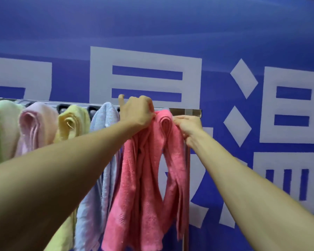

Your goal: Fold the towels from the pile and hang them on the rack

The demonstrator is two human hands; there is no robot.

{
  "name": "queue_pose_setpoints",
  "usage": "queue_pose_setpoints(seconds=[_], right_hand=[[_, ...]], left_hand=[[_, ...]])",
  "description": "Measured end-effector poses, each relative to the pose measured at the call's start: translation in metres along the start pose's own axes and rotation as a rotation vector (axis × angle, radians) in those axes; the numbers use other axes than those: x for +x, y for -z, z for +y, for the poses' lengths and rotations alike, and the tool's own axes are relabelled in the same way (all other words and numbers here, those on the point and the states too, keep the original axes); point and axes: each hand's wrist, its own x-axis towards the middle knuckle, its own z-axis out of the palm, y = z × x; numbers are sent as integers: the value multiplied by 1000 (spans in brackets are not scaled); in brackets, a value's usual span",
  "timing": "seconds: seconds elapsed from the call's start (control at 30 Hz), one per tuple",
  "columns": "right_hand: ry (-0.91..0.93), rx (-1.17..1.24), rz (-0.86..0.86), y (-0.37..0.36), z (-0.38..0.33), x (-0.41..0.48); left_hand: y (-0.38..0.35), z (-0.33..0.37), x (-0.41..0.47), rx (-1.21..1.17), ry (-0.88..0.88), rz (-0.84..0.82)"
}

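A coral pink towel (145,178) hangs folded over the right end of the metal rack bar (190,112). My left hand (137,111) grips the towel's top left at the bar, its index finger sticking up. My right hand (188,126) pinches the towel's right edge just below the bar. Left of it along the bar hang a light blue towel (101,160), a yellow towel (74,122), a pale pink towel (36,125) and a green towel (2,127). The pile of towels is out of view.
A blue wall banner with large white characters (145,58) stands right behind the rack. The rack's vertical post (187,178) drops from the bar's right end, beside the pink towel.
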Motion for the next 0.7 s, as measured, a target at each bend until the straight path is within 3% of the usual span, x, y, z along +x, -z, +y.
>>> queue_pose_setpoints(seconds=[0.1,0.3,0.53,0.7], right_hand=[[-27,-22,-17,4,11,-3],[49,-215,1,7,15,-4],[106,-353,8,17,7,-47],[147,-425,-4,15,-5,-100]], left_hand=[[-9,4,-5,166,-125,31],[-7,2,-25,230,-217,43],[29,-16,-82,-226,-266,180],[68,-35,-131,-630,-218,-1]])
